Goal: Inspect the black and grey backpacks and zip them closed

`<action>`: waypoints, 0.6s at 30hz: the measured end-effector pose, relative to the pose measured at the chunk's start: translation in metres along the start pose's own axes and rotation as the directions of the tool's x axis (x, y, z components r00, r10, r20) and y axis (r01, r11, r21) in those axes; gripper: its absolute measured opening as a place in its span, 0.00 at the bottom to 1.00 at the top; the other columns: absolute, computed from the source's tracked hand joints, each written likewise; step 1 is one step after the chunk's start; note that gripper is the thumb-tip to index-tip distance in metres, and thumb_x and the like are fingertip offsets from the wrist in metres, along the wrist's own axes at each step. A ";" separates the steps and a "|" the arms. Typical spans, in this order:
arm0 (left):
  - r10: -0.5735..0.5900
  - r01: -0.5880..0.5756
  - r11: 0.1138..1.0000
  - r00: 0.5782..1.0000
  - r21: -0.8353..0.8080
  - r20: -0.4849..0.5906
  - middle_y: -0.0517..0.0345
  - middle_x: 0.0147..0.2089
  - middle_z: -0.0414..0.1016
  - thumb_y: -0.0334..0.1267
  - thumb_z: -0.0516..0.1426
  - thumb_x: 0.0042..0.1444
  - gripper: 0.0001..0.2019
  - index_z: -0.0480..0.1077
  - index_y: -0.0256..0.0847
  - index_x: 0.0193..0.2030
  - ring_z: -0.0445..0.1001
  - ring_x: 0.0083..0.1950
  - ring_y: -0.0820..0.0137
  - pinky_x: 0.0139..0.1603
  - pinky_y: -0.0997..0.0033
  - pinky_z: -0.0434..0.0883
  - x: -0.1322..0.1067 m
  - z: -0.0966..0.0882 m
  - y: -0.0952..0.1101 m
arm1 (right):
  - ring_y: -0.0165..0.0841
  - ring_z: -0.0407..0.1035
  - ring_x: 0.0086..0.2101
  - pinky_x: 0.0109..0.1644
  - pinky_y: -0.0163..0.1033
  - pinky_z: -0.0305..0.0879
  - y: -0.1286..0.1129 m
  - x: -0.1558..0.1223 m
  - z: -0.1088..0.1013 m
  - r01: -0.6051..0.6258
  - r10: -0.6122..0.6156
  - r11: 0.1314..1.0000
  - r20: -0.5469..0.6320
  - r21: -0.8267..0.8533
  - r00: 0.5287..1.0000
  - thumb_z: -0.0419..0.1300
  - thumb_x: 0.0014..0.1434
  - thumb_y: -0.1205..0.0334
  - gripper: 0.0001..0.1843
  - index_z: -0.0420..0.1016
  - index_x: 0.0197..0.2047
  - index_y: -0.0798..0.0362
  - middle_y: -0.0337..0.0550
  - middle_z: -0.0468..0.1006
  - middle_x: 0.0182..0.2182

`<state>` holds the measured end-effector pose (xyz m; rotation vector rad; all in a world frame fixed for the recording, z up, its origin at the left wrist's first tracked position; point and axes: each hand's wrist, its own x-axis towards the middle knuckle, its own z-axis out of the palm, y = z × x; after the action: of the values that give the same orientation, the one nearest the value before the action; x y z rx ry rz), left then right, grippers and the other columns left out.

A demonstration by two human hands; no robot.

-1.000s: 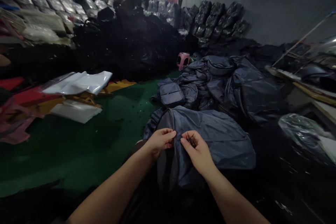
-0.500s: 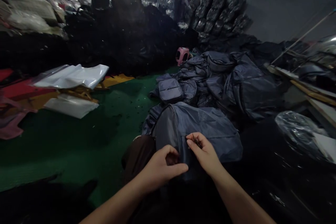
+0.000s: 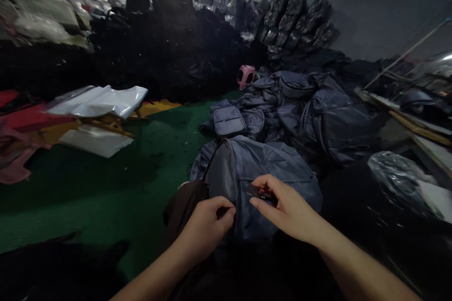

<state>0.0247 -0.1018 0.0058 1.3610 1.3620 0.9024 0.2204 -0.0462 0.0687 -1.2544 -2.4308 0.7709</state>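
Note:
A dark blue-grey backpack (image 3: 271, 162) lies across my lap, with its seamed side panel (image 3: 221, 174) facing left. Thumb and forefinger of my left hand (image 3: 213, 221) are pinched together at the bag's near seam; whatever is between them is too small to make out. A little to the right, my right hand (image 3: 278, 204) is curled above the bag's front, thumb and forefinger apart. Within its palm sits a small dark tool with red parts (image 3: 265, 194), mostly hidden by the fingers; its shape resembles thread snips.
More blue-grey bags (image 3: 282, 103) are heaped just beyond. Black bags (image 3: 165, 47) form a tall pile behind. White plastic sheets (image 3: 102, 101) lie at left by the green floor (image 3: 155, 150). Clear plastic wrap (image 3: 399, 174) and a shelf edge (image 3: 416, 122) are at right.
My left thumb and forefinger have closed into a pinch at the seam. My right hand has turned and shifted slightly right and down, its fingertips parting and the tool's red parts now showing.

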 end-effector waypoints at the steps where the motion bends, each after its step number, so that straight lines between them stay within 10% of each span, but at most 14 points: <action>1: -0.006 0.006 1.000 1.000 0.007 -0.006 0.60 0.28 0.73 0.40 0.52 0.54 0.09 0.72 0.39 0.31 0.69 0.31 0.70 0.31 0.75 0.62 0.000 -0.002 -0.001 | 0.32 0.69 0.38 0.42 0.38 0.63 -0.004 0.000 -0.002 0.011 -0.010 0.999 0.016 -0.031 1.000 0.57 0.58 0.54 0.15 0.63 0.48 0.49 0.40 0.73 0.39; 18: 0.071 -0.066 0.996 0.993 0.052 -0.098 0.62 0.23 0.66 0.32 0.52 0.46 0.01 0.63 0.40 0.26 0.63 0.26 0.73 0.26 0.75 0.58 -0.004 0.002 0.004 | 0.36 0.68 0.30 0.33 0.39 0.58 -0.057 0.019 0.019 0.340 -0.144 0.691 0.340 -0.637 0.929 0.58 0.54 0.70 0.05 0.73 0.35 0.54 0.44 0.75 0.29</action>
<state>0.0268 -0.1055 0.0097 1.4241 1.4281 1.0001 0.1631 -0.0642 0.0864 -1.0229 -3.1841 -0.1024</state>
